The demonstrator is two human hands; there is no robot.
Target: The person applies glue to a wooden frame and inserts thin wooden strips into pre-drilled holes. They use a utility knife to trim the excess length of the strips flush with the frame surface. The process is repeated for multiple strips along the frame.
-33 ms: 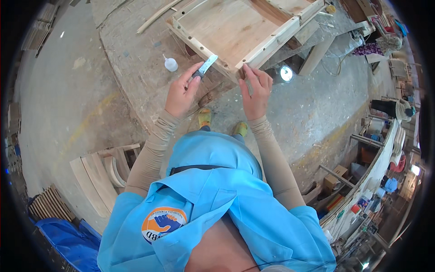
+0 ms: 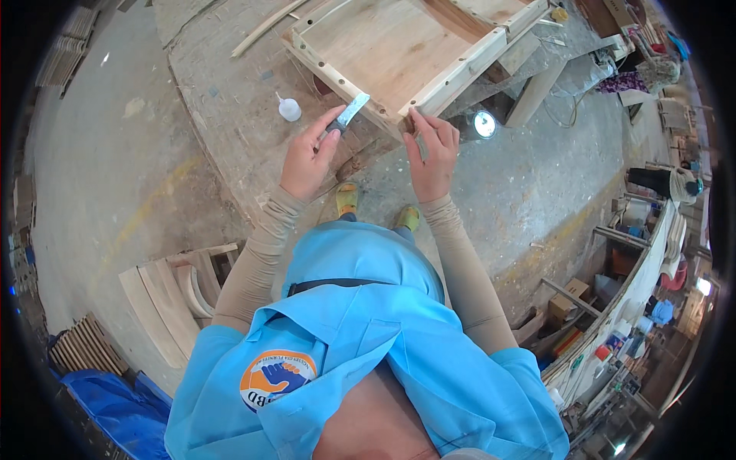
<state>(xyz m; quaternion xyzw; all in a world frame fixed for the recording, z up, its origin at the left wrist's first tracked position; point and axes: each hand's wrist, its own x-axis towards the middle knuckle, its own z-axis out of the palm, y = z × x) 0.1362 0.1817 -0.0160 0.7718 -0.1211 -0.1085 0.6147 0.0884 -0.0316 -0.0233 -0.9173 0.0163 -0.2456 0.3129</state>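
My left hand (image 2: 309,157) is closed round the dark handle of a putty knife (image 2: 353,110). Its broad, pale blade points up and right, beside the near left rail of a light wooden frame (image 2: 334,77). At the frame's near corner is my right hand (image 2: 435,153). Its index fingertip rests on the upper edge and the thumb sits lower against the outer side, with the corner between them. Dark round spots dot the rails, and a flat wooden panel (image 2: 391,46) lies inside them. Left of the knife stands a small white squeeze bottle (image 2: 289,110) with a thin nozzle.
A lit round lamp (image 2: 484,125) is just right of my right hand. Curved wooden parts (image 2: 165,299) lie at the left, near a blue sheet (image 2: 115,406). Along the right runs a cluttered bench (image 2: 606,345). Another person (image 2: 675,185) is at the far right.
My right fingers have shifted very slightly left at the frame's corner. The left hand still holds the putty knife in nearly the same place.
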